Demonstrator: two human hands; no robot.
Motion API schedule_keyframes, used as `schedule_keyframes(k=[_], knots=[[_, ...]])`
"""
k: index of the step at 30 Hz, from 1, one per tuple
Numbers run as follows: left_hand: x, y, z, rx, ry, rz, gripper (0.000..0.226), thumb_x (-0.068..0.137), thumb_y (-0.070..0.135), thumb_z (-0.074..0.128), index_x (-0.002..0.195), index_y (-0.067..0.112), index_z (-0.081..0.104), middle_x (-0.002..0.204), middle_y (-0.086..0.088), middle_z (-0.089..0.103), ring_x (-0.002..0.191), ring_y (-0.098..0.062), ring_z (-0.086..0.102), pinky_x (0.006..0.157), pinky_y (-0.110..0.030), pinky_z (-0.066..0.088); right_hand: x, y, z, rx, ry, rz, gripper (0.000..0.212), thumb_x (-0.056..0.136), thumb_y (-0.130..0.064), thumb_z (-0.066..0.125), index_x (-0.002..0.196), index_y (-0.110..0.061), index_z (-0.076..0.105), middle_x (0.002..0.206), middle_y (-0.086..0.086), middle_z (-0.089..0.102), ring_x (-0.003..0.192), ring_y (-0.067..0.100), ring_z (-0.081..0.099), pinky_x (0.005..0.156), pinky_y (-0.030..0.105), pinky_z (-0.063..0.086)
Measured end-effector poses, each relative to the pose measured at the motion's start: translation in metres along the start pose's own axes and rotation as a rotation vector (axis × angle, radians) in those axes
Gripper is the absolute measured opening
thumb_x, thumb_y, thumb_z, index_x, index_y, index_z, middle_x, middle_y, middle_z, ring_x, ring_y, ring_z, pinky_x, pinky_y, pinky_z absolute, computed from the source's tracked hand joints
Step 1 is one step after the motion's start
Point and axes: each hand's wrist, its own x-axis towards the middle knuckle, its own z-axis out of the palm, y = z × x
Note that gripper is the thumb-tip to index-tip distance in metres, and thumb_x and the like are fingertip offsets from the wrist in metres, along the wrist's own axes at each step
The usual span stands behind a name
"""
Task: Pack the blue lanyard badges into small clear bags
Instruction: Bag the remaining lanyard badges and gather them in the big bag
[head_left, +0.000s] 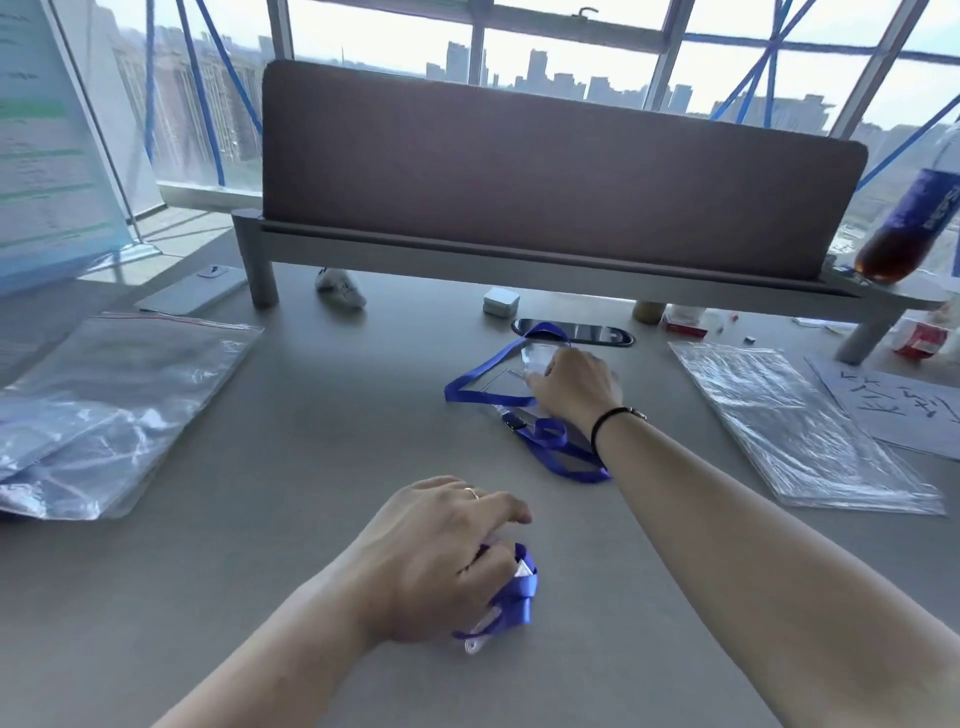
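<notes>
My left hand (441, 556) grips a bunched-up blue lanyard badge (511, 587) near the front of the grey table; its clear card holder peeks out below my fingers. Farther back, my right hand (571, 387) rests on a second blue lanyard badge (545, 441), fingers curled over its clear holder and a small clear bag (537, 358). That lanyard's strap loops out to the left and trails toward me under my wrist. Whether the right hand truly grips the plastic is hard to tell.
A stack of small clear bags (795, 426) lies at the right, beside a sheet of paper (893, 405). A large zip bag (104, 410) lies at the left. A desk divider (545, 171), a cola bottle (904, 228), a phone (192, 291) and a small tin (501, 302) stand behind.
</notes>
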Motion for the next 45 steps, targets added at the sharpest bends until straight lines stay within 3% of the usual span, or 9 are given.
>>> schedule_keyframes(k=[3, 6, 10, 14, 23, 30, 35, 39, 45], knots=[[0.002, -0.005, 0.001, 0.021, 0.073, -0.044, 0.06, 0.084, 0.05, 0.016, 0.126, 0.035, 0.056, 0.117, 0.015, 0.066, 0.11, -0.005, 0.054, 0.099, -0.019, 0.035, 0.018, -0.002, 0.012, -0.143, -0.006, 0.086, 0.059, 0.082, -0.069, 0.053, 0.108, -0.017, 0.062, 0.113, 0.009, 0.065, 0.109, 0.032, 0.059, 0.09, 0.041, 0.042], [0.002, -0.007, -0.003, 0.02, 0.03, -0.047, 0.05, 0.092, 0.061, 0.031, 0.127, 0.036, 0.055, 0.122, 0.017, 0.062, 0.112, -0.003, 0.052, 0.1, -0.019, 0.033, 0.029, -0.004, 0.018, -0.17, 0.039, 0.15, 0.063, 0.08, -0.068, 0.055, 0.112, -0.014, 0.062, 0.117, 0.012, 0.063, 0.108, 0.033, 0.058, 0.083, 0.039, 0.037], [-0.002, -0.006, -0.002, 0.069, -0.101, 0.002, 0.071, 0.07, 0.084, 0.055, 0.127, 0.042, 0.052, 0.12, 0.022, 0.054, 0.11, 0.002, 0.045, 0.099, -0.02, 0.036, 0.035, -0.001, 0.022, -0.082, 0.037, 0.243, 0.059, 0.083, -0.059, 0.056, 0.119, -0.012, 0.06, 0.124, 0.014, 0.056, 0.112, 0.036, 0.056, 0.09, 0.042, 0.038], [-0.003, -0.008, -0.001, 0.024, -0.132, 0.01, 0.059, 0.071, 0.065, 0.065, 0.125, 0.042, 0.054, 0.113, 0.02, 0.052, 0.102, 0.0, 0.05, 0.091, -0.02, 0.043, 0.035, 0.0, 0.019, -0.039, 0.067, 0.21, 0.038, 0.085, -0.041, 0.06, 0.11, -0.013, 0.061, 0.12, 0.012, 0.057, 0.105, 0.035, 0.059, 0.091, 0.043, 0.038], [0.0, -0.015, 0.003, -0.1, -0.197, -0.062, 0.031, 0.086, 0.051, 0.059, 0.115, 0.042, 0.062, 0.103, 0.019, 0.057, 0.094, -0.003, 0.056, 0.084, -0.029, 0.051, 0.019, 0.009, 0.002, 0.087, 0.126, 0.088, 0.041, 0.075, -0.046, 0.076, 0.097, -0.019, 0.056, 0.121, 0.007, 0.052, 0.101, 0.029, 0.058, 0.091, 0.043, 0.048], [-0.002, -0.016, -0.001, -0.192, -0.244, -0.125, 0.029, 0.076, 0.051, 0.068, 0.104, 0.043, 0.067, 0.095, 0.022, 0.06, 0.09, 0.003, 0.057, 0.077, -0.017, 0.049, -0.028, 0.013, -0.042, 0.248, 0.147, -0.012, 0.034, 0.068, -0.039, 0.075, 0.089, -0.023, 0.055, 0.108, -0.001, 0.053, 0.076, 0.011, 0.056, 0.059, 0.027, 0.037], [-0.006, -0.024, -0.013, -0.205, -0.298, -0.202, 0.026, 0.075, 0.043, 0.068, 0.101, 0.045, 0.069, 0.09, 0.021, 0.064, 0.082, 0.001, 0.061, 0.076, -0.025, 0.056, -0.129, 0.025, -0.052, 0.423, 0.148, -0.101, 0.031, 0.067, -0.038, 0.082, 0.079, -0.03, 0.054, 0.098, -0.012, 0.053, 0.088, -0.003, 0.053, 0.07, 0.02, 0.039], [-0.007, -0.028, -0.017, -0.231, -0.303, -0.232, 0.029, 0.074, 0.034, 0.074, 0.101, 0.043, 0.07, 0.082, 0.019, 0.067, 0.072, 0.001, 0.062, 0.065, -0.018, 0.051, -0.206, 0.029, -0.037, 0.246, 0.031, -0.159, 0.034, 0.063, -0.054, 0.072, 0.078, -0.032, 0.051, 0.095, -0.018, 0.049, 0.088, 0.004, 0.053, 0.079, 0.023, 0.04], [-0.008, -0.022, -0.013, -0.259, -0.273, -0.226, 0.061, 0.063, 0.042, 0.087, 0.118, 0.05, 0.061, 0.086, 0.016, 0.062, 0.073, 0.001, 0.058, 0.069, -0.015, 0.047, -0.241, 0.024, -0.029, -0.002, -0.134, -0.127, 0.057, 0.075, -0.075, 0.047, 0.12, -0.042, 0.051, 0.115, -0.015, 0.041, 0.117, 0.013, 0.044, 0.099, 0.029, 0.032]])
